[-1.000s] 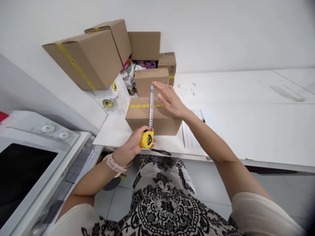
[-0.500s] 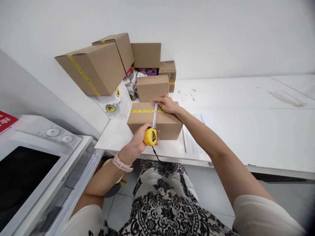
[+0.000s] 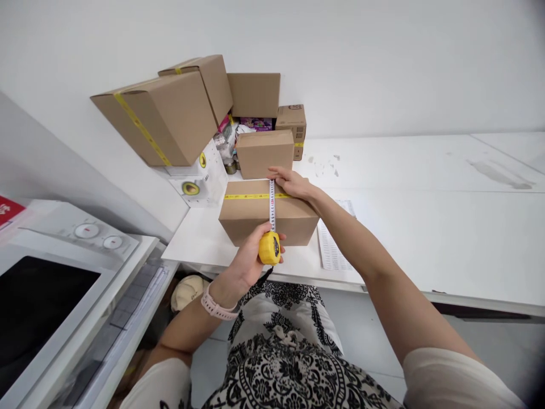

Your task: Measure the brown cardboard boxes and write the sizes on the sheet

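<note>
In the head view a cardboard box point(image 3: 240, 210) with yellow tape across its top stands near the table's front edge. My left hand point(image 3: 247, 258) is closed round the yellow case of a tape measure point(image 3: 269, 249), just in front of the box. Its white blade runs out across the box top to the far edge. There my right hand point(image 3: 292, 183) holds the blade's end down with its fingers, the forearm reaching over the box's right side. A black strap hangs from the case. A printed sheet point(image 3: 334, 250) lies right of the box, partly under my right forearm.
A smaller carton point(image 3: 264, 154) stands behind the box. Large stacked cartons point(image 3: 170, 119) rest on a white avocado-print box point(image 3: 200, 179) at the left. A microwave point(image 3: 55, 284) stands lower left. The white table point(image 3: 426, 227) stretches right, against the wall.
My left hand has moved right and toward me with the tape case, and more blade shows. The blade now lies straighter across the box. My right hand stays at the far edge.
</note>
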`<state>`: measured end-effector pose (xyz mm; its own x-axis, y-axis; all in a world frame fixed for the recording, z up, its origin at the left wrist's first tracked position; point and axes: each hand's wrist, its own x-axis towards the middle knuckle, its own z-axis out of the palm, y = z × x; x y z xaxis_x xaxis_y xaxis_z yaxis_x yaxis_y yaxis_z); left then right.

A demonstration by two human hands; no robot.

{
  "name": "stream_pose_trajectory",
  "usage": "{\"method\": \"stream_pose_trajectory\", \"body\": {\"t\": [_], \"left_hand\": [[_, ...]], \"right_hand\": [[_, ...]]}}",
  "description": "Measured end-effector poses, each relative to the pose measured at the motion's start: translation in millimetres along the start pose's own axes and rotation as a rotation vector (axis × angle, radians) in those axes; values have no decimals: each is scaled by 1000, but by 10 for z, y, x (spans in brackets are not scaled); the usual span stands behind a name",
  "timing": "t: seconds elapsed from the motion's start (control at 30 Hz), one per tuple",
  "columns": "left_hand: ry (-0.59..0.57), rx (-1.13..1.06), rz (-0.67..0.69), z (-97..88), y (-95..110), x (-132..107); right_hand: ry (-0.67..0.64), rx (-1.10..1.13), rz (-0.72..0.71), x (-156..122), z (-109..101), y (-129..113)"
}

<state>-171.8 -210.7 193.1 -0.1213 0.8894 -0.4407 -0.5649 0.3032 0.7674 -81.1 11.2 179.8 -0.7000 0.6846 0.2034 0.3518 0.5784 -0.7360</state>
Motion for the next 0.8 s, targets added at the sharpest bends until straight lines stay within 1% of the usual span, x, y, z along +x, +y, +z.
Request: {"method": "stream_pose_trajectory", "body": {"t": [0.17, 0.3, 0.53, 0.7, 0.8], "left_hand": [[-20, -78, 9, -8, -66, 48], [-16, -108, -2, -21, -79, 69], [-23, -105, -9, -36, -84, 55], [-11, -97, -7, -26, -81, 62], [-10, -80, 5, -32, -89, 75]], "right_hand": [[14, 47, 36, 3, -2, -19], [24, 40, 60, -7, -8, -44], [28, 69, 40, -23, -11, -56], [46, 66, 37, -12, 10, 8], [39, 144, 10, 70, 65, 84]]}}
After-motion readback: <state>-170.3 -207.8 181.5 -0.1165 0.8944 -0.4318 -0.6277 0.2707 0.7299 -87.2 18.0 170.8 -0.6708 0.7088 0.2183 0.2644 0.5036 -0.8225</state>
